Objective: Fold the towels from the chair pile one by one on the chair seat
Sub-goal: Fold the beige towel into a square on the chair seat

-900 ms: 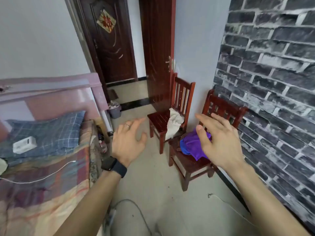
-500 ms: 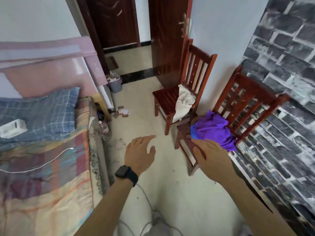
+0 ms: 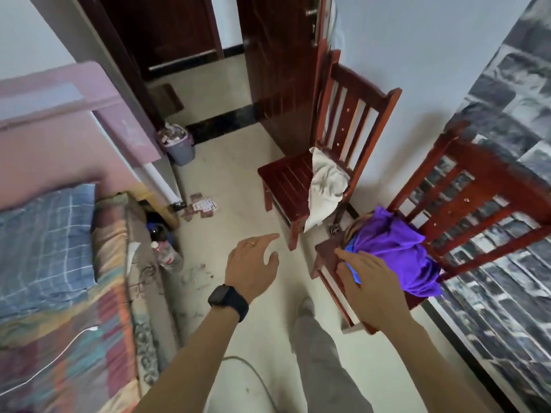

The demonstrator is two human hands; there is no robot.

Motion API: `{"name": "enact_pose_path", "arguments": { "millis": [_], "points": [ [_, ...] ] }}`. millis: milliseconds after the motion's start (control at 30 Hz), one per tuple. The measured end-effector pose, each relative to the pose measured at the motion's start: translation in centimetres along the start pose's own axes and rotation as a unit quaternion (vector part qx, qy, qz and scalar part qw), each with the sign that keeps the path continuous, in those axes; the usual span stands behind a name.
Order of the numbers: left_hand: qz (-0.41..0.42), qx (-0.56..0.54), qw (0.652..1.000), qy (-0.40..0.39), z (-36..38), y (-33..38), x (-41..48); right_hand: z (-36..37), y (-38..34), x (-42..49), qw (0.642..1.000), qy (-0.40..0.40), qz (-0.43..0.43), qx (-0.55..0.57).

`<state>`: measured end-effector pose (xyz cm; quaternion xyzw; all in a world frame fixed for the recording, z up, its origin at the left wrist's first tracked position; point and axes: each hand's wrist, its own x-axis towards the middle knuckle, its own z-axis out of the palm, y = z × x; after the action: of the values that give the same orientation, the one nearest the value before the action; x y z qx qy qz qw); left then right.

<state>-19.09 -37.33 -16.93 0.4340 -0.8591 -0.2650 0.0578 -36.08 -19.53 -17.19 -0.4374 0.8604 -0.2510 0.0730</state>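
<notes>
While the left hand (image 3: pixel 253 263) hung at lower centre over the floor (image 3: pixel 238 180), fingers loosely spread and holding nothing, a black watch (image 3: pixel 228 298) sat on its wrist. Just right of it, the right hand (image 3: pixel 369 284) lay with fingers stretched out on the near edge of the purple towel pile (image 3: pixel 399 248), touching it but not curled round it. That pile sat on the seat of the near chair (image 3: pixel 483 189) at the right of the frame. Farther up, a white towel (image 3: pixel 326 186) draped over the seat edge of the far chair (image 3: pixel 283 180), beside the dark door (image 3: pixel 277 55).
</notes>
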Motion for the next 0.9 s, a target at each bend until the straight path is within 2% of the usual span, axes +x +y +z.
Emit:
{"name": "enact_pose_path", "arguments": {
  "millis": [233,533,767,900],
  "points": [
    [0.0,0.025,1.0,-0.014,-0.6,-0.2,18.9,4.7,2.9,16.6,0.998,-0.045,0.034,0.011],
    [0.011,0.084,0.991,-0.101,1.0,-2.7,39.0,11.2,5.1,33.5,0.987,-0.134,0.087,0.001],
    [0.022,0.099,0.971,-0.219,11.5,-8.3,55.8,23.3,10.0,44.2,0.932,-0.296,0.207,0.027],
    [0.034,0.118,0.947,-0.297,19.2,-12.0,64.5,30.6,13.1,49.9,0.897,-0.32,0.295,0.071]
  ]
}}
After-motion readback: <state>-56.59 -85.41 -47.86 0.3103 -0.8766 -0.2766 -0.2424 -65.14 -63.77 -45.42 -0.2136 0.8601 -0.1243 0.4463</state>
